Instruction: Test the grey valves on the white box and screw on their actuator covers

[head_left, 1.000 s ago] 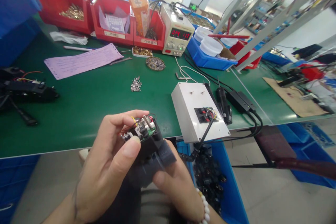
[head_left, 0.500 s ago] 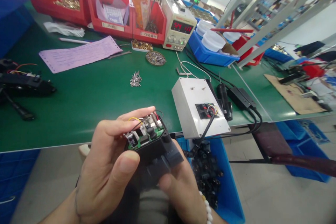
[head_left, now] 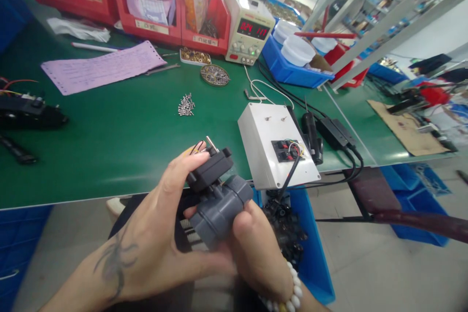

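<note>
The left hand grasps the black housing; the right hand grips the attached grey valve body at the workbench's near edge, white switch box at two o'clock. It looks light, rigid, slightly slick; the grey valve body seems the safest hold, sparing delicate wires at eleven o'clock.
</note>
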{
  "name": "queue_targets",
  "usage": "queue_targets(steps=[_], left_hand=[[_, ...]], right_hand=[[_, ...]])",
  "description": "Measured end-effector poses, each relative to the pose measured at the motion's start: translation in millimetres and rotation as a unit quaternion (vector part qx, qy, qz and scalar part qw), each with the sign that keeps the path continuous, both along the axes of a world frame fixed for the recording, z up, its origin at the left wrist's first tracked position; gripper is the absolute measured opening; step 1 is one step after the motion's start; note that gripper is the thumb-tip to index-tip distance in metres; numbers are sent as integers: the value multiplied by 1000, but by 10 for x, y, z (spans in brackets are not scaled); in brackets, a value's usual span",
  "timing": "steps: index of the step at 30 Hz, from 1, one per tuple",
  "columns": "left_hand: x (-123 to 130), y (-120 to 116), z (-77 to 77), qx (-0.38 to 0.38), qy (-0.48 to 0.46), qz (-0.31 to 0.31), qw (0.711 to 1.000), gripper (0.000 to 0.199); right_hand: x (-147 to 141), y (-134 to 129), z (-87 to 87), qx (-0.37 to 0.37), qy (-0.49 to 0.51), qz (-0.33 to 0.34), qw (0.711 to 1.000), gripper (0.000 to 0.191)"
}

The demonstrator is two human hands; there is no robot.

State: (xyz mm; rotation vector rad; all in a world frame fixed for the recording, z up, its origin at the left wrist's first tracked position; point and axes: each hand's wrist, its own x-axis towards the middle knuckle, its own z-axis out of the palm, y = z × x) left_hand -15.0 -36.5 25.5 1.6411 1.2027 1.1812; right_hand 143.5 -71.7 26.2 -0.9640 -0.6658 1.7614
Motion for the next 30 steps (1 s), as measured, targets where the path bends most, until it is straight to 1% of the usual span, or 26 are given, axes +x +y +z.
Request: queue_targets(steps=[1, 3, 5, 7, 8, 9, 10, 11, 12, 13, 14, 15, 16, 18, 20, 22, 23, 24, 25, 26, 27, 28, 29, 30], left_hand=[[24, -13, -23, 23, 34, -19, 999, 108], [67, -32, -64, 47, 73, -26, 996, 104], [98, -31, -80, 18, 39, -7, 999, 96], [108, -5, -65, -32, -27, -6, 999, 87], [106, 14, -50, -55, -59, -9, 997, 84], [100, 36, -32, -76, -86, -10, 993, 82], [93, 56, -14, -94, -107, -9, 990, 81], [87, 73, 4, -107, -121, -7, 987, 81], [84, 85, 20, -117, -131, -6, 984, 82], [84, 90, 34, -124, -137, -7, 983, 81], [88, 89, 45, -130, -140, -9, 982, 80], [95, 83, 55, -133, -142, -10, 981, 79], [103, 75, 62, -134, -142, -11, 981, 78], [116, 58, 70, -137, -142, -16, 980, 77], [119, 46, 67, -139, -144, -30, 979, 77], [112, 41, 52, -130, -143, -46, 980, 77], [108, 40, 41, -119, -140, -52, 982, 77], [103, 40, 30, -107, -135, -57, 983, 78], [99, 40, 19, -95, -129, -60, 985, 80], [95, 40, 10, -85, -125, -61, 987, 82], [92, 41, 5, -76, -125, -60, 987, 84], [90, 41, 2, -69, -125, -56, 988, 86], [90, 41, 1, -62, -126, -48, 989, 86], [92, 41, 1, -53, -125, -42, 990, 87]], right_hand=[[2, 1, -1, -2, -2, 4, 1000, 62], [46, 21, 36, -5, -20, 37, 999, 60], [172, 85, 157, -9, -68, 130, 989, 62], [385, 218, 357, -1, -166, 215, 962, 62], [516, 318, 466, 23, -242, 205, 948, 61], [654, 444, 567, 79, -319, 145, 933, 51], [793, 595, 647, 149, -390, 65, 907, 37], [927, 768, 699, 220, -448, -14, 866, 28], [1050, 958, 720, 288, -498, -108, 811, 22], [1154, 1157, 712, 332, -532, -144, 765, 21], [1238, 1355, 679, 333, -555, -144, 749, 22], [1297, 1543, 630, 304, -565, -116, 758, 23], [1334, 1712, 573, 260, -566, -60, 780, 26], [1352, 1970, 469, 194, -559, 21, 806, 25], [1333, 2113, 407, 163, -560, 57, 810, 20], [1310, 2149, 396, 158, -579, 58, 798, 15], [1300, 2125, 407, 167, -594, 48, 785, 15], [1288, 2070, 426, 189, -608, 23, 771, 16], [1269, 1982, 452, 222, -611, -16, 760, 15], [1242, 1859, 484, 261, -594, -59, 758, 14], [1203, 1702, 521, 295, -563, -95, 766, 14], [1151, 1516, 559, 319, -507, -117, 792, 14], [1087, 1311, 595, 313, -445, -97, 833, 19], [1011, 1097, 624, 276, -401, -47, 873, 25]])
